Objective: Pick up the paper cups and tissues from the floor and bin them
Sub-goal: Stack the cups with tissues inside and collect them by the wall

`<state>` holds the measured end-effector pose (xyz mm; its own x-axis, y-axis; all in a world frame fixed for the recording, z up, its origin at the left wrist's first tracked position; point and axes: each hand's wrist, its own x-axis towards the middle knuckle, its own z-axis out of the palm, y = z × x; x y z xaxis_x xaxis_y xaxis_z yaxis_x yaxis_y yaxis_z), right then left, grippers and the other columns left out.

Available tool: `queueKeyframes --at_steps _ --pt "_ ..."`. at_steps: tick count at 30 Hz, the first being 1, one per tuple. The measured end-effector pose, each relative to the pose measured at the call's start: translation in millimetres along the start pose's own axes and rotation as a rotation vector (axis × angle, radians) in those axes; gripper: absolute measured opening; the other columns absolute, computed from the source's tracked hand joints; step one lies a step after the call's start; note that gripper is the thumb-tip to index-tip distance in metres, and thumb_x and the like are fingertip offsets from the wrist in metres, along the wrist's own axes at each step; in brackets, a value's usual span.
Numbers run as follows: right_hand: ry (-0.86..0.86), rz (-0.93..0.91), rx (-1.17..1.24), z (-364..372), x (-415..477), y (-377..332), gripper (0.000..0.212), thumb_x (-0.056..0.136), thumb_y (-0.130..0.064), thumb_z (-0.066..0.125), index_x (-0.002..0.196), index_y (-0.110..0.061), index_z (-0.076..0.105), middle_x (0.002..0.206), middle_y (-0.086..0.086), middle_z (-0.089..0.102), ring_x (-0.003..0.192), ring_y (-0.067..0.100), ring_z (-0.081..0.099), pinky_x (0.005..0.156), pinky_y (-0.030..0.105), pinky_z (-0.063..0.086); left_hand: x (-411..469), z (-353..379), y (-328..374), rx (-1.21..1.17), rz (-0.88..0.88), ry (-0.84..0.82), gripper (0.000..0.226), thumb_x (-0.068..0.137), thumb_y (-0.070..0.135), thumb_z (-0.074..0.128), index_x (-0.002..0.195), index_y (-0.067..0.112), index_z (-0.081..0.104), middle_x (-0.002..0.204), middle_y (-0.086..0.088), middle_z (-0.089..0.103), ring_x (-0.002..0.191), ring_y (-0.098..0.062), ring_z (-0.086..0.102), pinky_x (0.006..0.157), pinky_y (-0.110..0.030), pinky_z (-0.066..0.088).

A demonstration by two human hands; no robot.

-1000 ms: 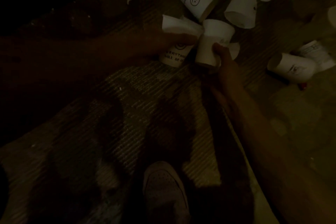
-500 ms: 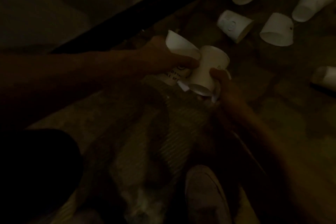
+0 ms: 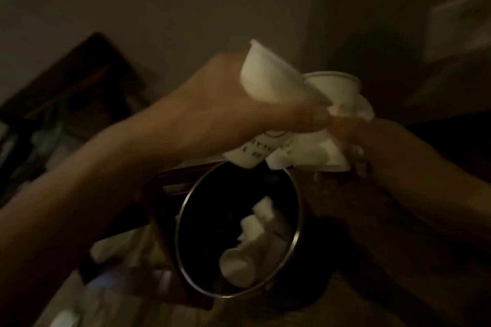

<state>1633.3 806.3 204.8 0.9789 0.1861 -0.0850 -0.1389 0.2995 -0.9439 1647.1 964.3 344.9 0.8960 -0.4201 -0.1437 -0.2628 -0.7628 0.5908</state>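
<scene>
- Head view caught the drop-off step. Both hands held a clutch of paper cups just above the far rim of the bin, whose round mouth stood open below them.
- The left hand gripped from the left side. Its thumb lay across a crushed cup, and a printed cup was tucked beneath it.
- The right hand clasped the other side with its fingers curled round the lower cups. Blur and dim light hid exactly how they lay.
- A crumpled white piece at the top right of the clutch could have been a tissue or a squashed cup; I could not tell which.
- Several binned cups already lay inside, towards the bin's right wall, so part of the job looked done.
- The next move, as I judged it, called for bringing the load in from the far rim to over the middle of the mouth. Both hands would then have to loosen together, because light cups could glance off the metal rim and fall outside.
- Dark furniture stood against the wall on the left, and a brown panel sat against the bin's left side.
- A pale plate showed high on the right wall, and a pale scrap lay at the bottom left.
- Nothing stood between the hands and the mouth. The only hindrance was that the clutch hung over the rim rather than over the centre.
</scene>
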Motion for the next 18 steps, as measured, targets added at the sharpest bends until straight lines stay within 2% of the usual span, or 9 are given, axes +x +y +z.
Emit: queueKeyframes --at_steps 2,4,7,9,11,13,15,18 --pt "-0.088 -0.070 -0.175 28.8 11.4 2.6 0.049 0.074 -0.064 0.066 0.110 -0.032 0.070 0.103 -0.004 0.075 0.094 0.012 0.072 0.086 0.042 0.055 -19.9 -15.3 -28.4 -0.098 -0.010 0.088 0.047 0.056 0.048 0.082 0.097 0.025 0.074 0.092 0.008 0.077 0.085 -0.009 0.074 0.068 -0.024 0.060" --pt "-0.161 -0.108 -0.515 46.9 23.1 9.2 0.073 0.069 -0.082 0.055 0.129 -0.040 0.053 0.116 -0.013 0.069 0.105 0.007 0.067 0.090 0.041 0.055 -41.1 -20.2 -67.1 -0.193 -0.050 0.148 0.043 0.059 0.046 0.087 0.096 0.026 0.076 0.095 0.006 0.077 0.088 -0.011 0.074 0.071 -0.026 0.060" --pt "-0.201 -0.089 -0.996 65.1 31.1 18.4 0.077 0.069 -0.085 0.038 0.128 -0.037 0.046 0.115 -0.016 0.064 0.101 0.004 0.062 0.085 0.035 0.055 -62.2 -8.5 -120.8 -0.339 -0.190 0.182 0.040 0.069 0.047 0.085 0.100 0.025 0.076 0.099 0.004 0.077 0.092 -0.013 0.074 0.072 -0.024 0.059" --pt "-0.242 -0.086 -1.275 74.5 32.0 23.4 0.072 0.076 -0.082 0.032 0.124 -0.030 0.046 0.123 -0.009 0.059 0.111 0.010 0.053 0.095 0.036 0.046 -65.3 4.8 -152.1 -0.408 -0.288 0.194 0.038 0.073 0.048 0.077 0.103 0.025 0.073 0.100 0.005 0.077 0.093 -0.010 0.073 0.074 -0.025 0.058" --pt "-0.333 -0.099 -1.496 78.4 35.1 29.0 0.070 0.080 -0.081 0.027 0.119 -0.028 0.050 0.131 -0.007 0.054 0.127 0.013 0.039 0.108 0.042 0.030 -61.2 17.4 -175.2 -0.390 -0.377 0.155 0.045 0.074 0.055 0.064 0.109 0.027 0.070 0.100 0.007 0.077 0.094 -0.009 0.073 0.081 -0.033 0.059" --pt "-0.475 -0.094 -1.649 79.8 38.4 37.2 0.081 0.077 -0.085 0.023 0.124 -0.027 0.055 0.139 -0.008 0.051 0.140 0.013 0.024 0.116 0.050 0.012 -51.7 30.6 -191.4 -0.367 -0.404 0.071 0.051 0.076 0.060 0.055 0.111 0.025 0.068 0.100 0.006 0.076 0.093 -0.010 0.073 0.086 -0.037 0.060" --pt "-0.576 -0.099 -1.718 79.6 39.8 47.1 0.094 0.073 -0.090 0.019 0.131 -0.026 0.056 0.146 -0.007 0.045 0.146 0.016 0.013 0.117 0.057 0.000 -40.8 42.8 -199.8 -0.327 -0.385 -0.021 0.052 0.082 0.065 0.048 0.111 0.025 0.066 0.102 0.006 0.075 0.094 -0.010 0.072 0.088 -0.038 0.059" --pt "-0.617 -0.075 -1.683 73.5 41.4 56.4 0.100 0.069 -0.093 0.016 0.135 -0.029 0.053 0.153 -0.009 0.037 0.147 0.012 0.007 0.118 0.054 -0.001 -28.3 53.6 -210.5 -0.198 -0.396 -0.137 0.067 0.080 0.085 0.037 0.110 0.032 0.066 0.103 0.008 0.073 0.095 -0.011 0.070 0.091 -0.046 0.056"
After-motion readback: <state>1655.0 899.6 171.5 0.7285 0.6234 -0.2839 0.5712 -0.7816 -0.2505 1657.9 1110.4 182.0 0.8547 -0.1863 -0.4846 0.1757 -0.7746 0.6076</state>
